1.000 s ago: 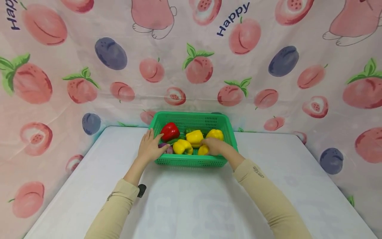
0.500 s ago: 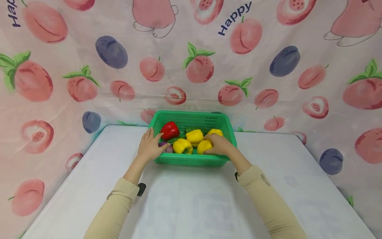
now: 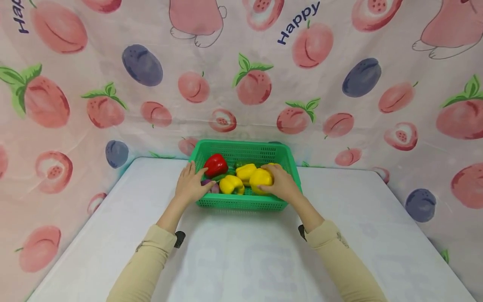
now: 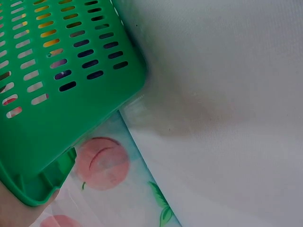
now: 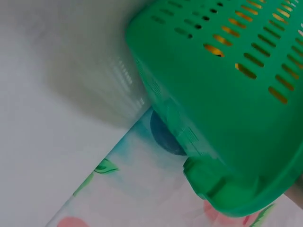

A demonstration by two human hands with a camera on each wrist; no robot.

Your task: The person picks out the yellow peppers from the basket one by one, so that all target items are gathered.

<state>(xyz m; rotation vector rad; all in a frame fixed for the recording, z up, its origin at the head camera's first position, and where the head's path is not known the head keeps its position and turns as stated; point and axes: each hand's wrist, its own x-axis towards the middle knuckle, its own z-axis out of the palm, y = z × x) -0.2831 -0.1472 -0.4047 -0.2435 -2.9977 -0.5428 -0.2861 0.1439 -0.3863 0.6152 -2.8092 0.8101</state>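
A green plastic basket (image 3: 241,203) stands on the white table, holding several vegetables. My right hand (image 3: 284,184) grips a yellow bell pepper (image 3: 260,181) over the basket's right half, thumb at the near side and fingers over the far side. My left hand (image 3: 190,184) rests at the basket's left rim with fingers spread. Close to its fingertips lie a red bell pepper (image 3: 216,165) and a purple vegetable (image 3: 214,188), partly covered by the thumb. Two more yellow bell peppers (image 3: 231,184) sit mid-basket, and another shows partly behind the right hand.
Green vegetables, partly hidden, lie among the peppers. The white tabletop (image 3: 241,251) stretches in front of the basket and to both sides. A fruit-print cloth (image 3: 241,84) hangs right behind the basket. Both wrist views mostly show the basket's slotted wall (image 4: 71,109).
My right hand has lifted the yellow bell pepper from low at the basket's front right and drawn it slightly up. The left hand has stayed at the left rim.
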